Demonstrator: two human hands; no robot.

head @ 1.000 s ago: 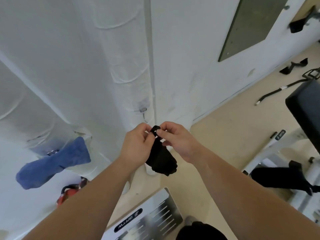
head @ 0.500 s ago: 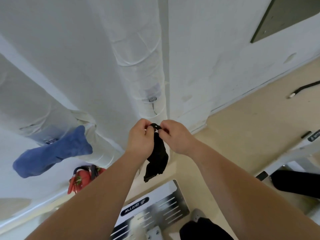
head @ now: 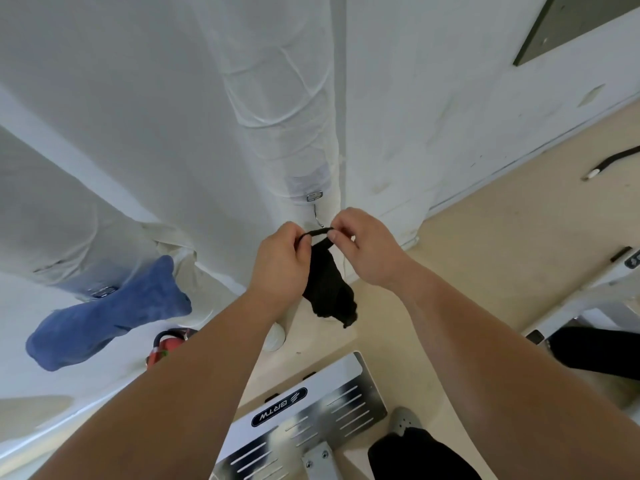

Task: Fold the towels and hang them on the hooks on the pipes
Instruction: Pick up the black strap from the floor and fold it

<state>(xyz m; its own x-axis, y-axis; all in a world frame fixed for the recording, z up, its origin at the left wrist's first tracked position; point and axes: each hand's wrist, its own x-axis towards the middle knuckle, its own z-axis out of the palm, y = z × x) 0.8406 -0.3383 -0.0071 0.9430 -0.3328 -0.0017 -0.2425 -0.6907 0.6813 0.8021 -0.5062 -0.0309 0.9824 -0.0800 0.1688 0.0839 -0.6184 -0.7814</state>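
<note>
A folded black towel hangs from its thin loop, stretched between my two hands. My left hand pinches the loop's left end and my right hand pinches its right end. Both hands are just below a metal hook that hangs from a clamp on the white wrapped pipe. The loop is close to the hook's tip; whether it touches is unclear. At the left a blue towel hangs from a hook on another wrapped pipe.
A red fire extinguisher stands on the floor by the wall. A white and metal machine footplate lies below my arms. Black padded gym equipment is at the right, and a dark bar lies on the beige floor.
Both hands have risen with the black towel toward the hook, and the loop is now pulled wider between them. The view has shifted closer to the pipe.
</note>
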